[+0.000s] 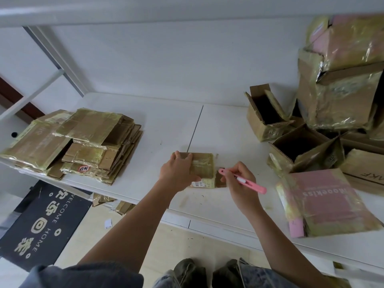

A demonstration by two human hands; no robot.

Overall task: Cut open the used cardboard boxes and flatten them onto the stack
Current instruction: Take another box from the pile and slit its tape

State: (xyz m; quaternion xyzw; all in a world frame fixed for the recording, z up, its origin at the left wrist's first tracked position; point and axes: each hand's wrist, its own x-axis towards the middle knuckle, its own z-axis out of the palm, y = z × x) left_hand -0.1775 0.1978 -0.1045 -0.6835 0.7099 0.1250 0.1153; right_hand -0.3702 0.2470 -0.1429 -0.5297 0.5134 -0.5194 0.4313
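On the table (218, 125), uncut boxes (336, 100) fill the upper right and the flattened stack (70, 142) lies at centre left. The small box (202, 166) sits at centre. The left hand (178, 172) presses on it, fingers spread. The right hand (239, 183) grips a pink knife (243, 180), tip at the box's right edge. The cutting step seems in hand; next, slit the tape.
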